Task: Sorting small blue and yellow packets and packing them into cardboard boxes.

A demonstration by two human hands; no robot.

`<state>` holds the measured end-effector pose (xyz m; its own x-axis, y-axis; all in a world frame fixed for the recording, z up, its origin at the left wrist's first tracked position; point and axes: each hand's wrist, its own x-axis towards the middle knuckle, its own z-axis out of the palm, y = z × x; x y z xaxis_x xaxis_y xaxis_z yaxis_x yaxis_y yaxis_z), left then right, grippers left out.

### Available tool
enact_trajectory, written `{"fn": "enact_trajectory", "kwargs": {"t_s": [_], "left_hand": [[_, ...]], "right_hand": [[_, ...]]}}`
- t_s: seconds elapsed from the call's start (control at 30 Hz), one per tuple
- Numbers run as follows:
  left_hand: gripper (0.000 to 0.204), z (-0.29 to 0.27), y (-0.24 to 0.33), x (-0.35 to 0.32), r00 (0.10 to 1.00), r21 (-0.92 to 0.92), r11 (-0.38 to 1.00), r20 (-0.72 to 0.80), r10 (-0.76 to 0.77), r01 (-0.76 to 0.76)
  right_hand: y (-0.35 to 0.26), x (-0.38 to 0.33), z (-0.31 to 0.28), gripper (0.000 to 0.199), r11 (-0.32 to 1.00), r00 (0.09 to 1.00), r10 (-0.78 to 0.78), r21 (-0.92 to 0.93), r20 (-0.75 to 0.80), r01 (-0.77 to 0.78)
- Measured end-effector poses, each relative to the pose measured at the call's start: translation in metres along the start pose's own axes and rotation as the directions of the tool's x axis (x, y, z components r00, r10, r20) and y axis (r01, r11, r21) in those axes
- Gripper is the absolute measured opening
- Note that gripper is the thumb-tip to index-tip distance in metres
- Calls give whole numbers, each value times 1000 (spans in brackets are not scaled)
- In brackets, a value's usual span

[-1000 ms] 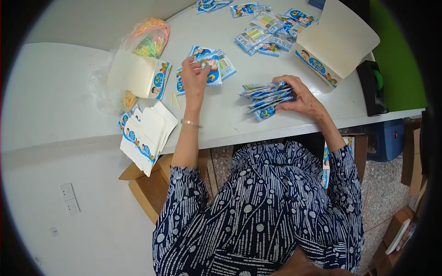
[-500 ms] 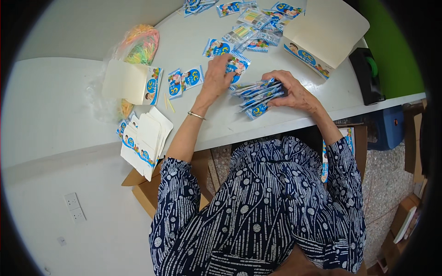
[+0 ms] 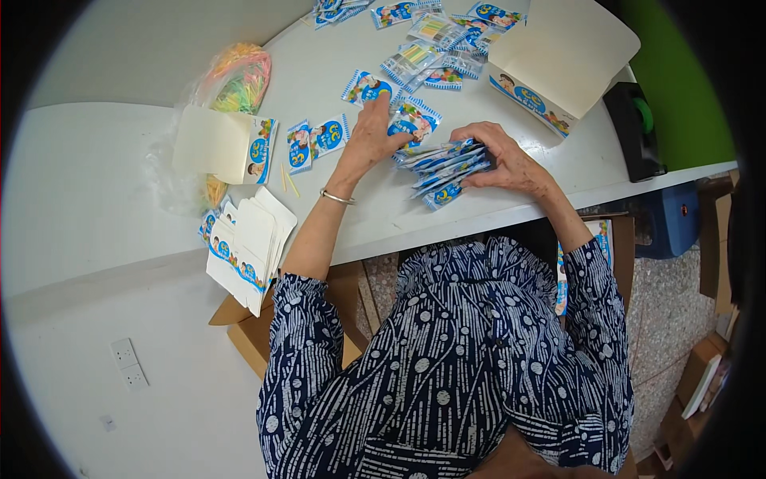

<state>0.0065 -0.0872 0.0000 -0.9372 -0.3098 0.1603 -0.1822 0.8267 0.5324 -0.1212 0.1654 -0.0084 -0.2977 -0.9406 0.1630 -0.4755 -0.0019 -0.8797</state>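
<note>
My right hand (image 3: 511, 164) is closed round one end of a stack of small blue-and-white packets (image 3: 443, 172), which stands on edge near the table's front. With fingers stretched out and thumb apart, my left hand (image 3: 369, 140) lies over the table. Its fingertips rest on the lower edge of a flat packet (image 3: 367, 85), and its thumb comes close to another packet (image 3: 415, 120) just left of the stack. Two more packets (image 3: 329, 136) lie side by side to the left of my left wrist.
A pile of loose packets (image 3: 439, 32) spreads over the far table. An open carton (image 3: 531, 100) and black tape dispenser (image 3: 634, 132) stand right. At left are a smaller open box (image 3: 259, 152), a plastic bag of coloured strips (image 3: 239, 88), flattened boxes (image 3: 247, 239) and thin sticks (image 3: 289, 182).
My left hand has shifted slightly left, its fingers straightening towards the farther packet. The packet beside the stack has come out from under it. My right hand keeps its hold on the stack.
</note>
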Motion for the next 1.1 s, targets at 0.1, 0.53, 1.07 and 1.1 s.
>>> {"fn": "enact_trajectory", "kwargs": {"t_s": [0.1, 0.53, 1.07, 1.1], "left_hand": [[67, -7, 14, 4, 977, 80, 997, 215, -8, -10], [49, -13, 53, -21, 915, -511, 775, 342, -216, 373], [34, 6, 66, -45, 977, -572, 802, 1, -212, 174], [37, 6, 64, -52, 976, -671, 730, -48, -213, 127]], "right_hand": [[2, -2, 0, 65, 1000, 999, -21, -12, -32, 21], [10, 0, 2, 72, 991, 991, -126, -56, -53, 123], [-3, -3, -1, 97, 996, 995, 86, -16, -41, -87], [-5, -4, -2, 97, 995, 995, 94, -24, -44, -95]]}}
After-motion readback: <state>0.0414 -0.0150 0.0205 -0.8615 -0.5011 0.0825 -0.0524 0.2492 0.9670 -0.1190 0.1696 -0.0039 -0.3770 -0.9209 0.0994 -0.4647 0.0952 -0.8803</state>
